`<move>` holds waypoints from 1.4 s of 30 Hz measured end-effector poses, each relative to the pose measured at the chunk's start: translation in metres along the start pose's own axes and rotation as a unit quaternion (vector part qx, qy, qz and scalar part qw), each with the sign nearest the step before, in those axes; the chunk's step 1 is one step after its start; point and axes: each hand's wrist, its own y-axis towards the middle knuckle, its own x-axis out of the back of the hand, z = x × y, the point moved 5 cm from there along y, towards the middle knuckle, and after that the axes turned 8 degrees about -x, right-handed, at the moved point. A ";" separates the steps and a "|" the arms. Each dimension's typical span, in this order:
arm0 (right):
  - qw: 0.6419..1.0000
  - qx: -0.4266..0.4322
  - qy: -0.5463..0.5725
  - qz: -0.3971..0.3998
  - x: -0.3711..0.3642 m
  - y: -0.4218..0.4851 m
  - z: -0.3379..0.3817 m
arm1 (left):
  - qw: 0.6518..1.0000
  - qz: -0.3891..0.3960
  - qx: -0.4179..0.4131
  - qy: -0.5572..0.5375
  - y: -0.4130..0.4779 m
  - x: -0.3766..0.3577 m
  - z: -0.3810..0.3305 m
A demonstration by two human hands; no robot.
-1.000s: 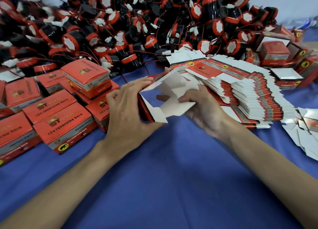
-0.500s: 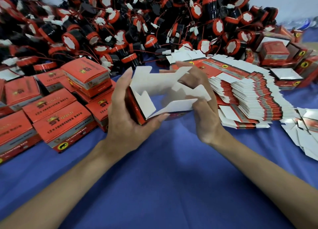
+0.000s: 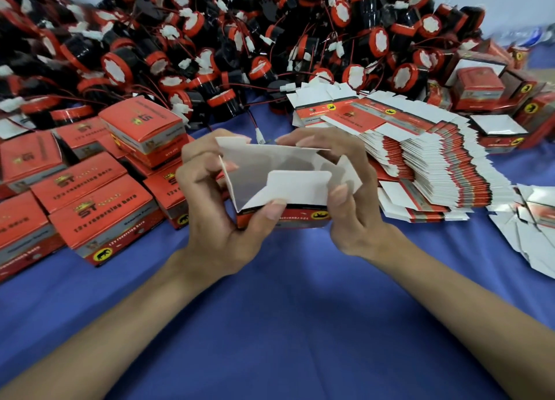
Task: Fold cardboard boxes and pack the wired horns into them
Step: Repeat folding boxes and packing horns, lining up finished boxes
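Observation:
I hold a half-folded red cardboard box (image 3: 279,174) above the blue table, its white inside facing me and its flaps partly folded in. My left hand (image 3: 216,213) grips its left side, thumb pressing a flap at the near edge. My right hand (image 3: 351,201) grips the right side, fingers curled over the far wall and thumb on the inner flap. A big heap of black-and-red wired horns (image 3: 240,39) fills the back of the table. A fanned stack of flat unfolded boxes (image 3: 420,159) lies just right of my hands.
Several closed red boxes (image 3: 99,219) stand in rows on the left. More boxes, some open, sit at the back right (image 3: 486,93). Loose white card pieces (image 3: 534,228) lie at the right edge. The blue table cloth (image 3: 285,324) spreads in front of me.
The box has turned in my hands and been squared up. Its loose flaps are now folding inward, and both hands have closed in round its sides.

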 end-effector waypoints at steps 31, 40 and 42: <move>0.994 -0.006 -0.056 -0.089 0.008 0.008 0.007 | 0.997 -0.038 0.044 -0.041 0.009 0.002 -0.001; 0.994 -0.067 -0.033 -0.079 0.008 0.008 -0.001 | 0.997 -0.010 0.068 -0.042 0.007 0.001 0.001; 0.994 -0.077 -0.036 -0.063 0.007 0.007 -0.003 | 0.998 0.006 0.065 -0.010 0.004 0.001 0.005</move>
